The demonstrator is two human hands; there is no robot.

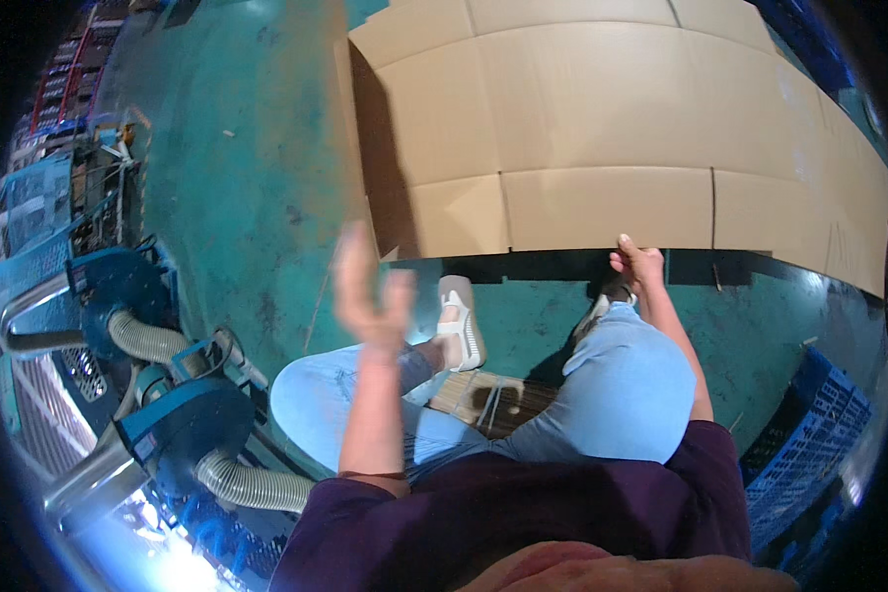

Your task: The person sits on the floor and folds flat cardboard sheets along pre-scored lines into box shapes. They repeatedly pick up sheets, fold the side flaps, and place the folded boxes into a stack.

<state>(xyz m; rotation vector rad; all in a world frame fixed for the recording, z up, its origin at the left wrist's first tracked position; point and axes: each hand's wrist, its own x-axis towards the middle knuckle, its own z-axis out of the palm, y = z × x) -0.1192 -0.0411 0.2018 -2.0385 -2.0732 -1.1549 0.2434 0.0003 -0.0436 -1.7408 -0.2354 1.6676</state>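
A large flattened cardboard box [602, 109], tan with fold lines and slits along its near flaps, spreads before me. Its left flap [347, 128] stands up, edge-on and blurred, beside a dark shadow. My left hand [370, 286] is smeared by motion just short of that flap's near end. Its thumb is apart from the fingers, and nothing shows in it. At the near edge of the cardboard, my right hand [638, 264] is closed with the thumb pointing up. Whether it grips anything I cannot make out.
Blue machines with ribbed hoses [252, 481] stand on the left. A blue plastic crate [809, 424] is at the lower right. Beneath my legs lies a stack of flat, strapped brown pieces [493, 400]. The floor [237, 178] is green and scuffed.
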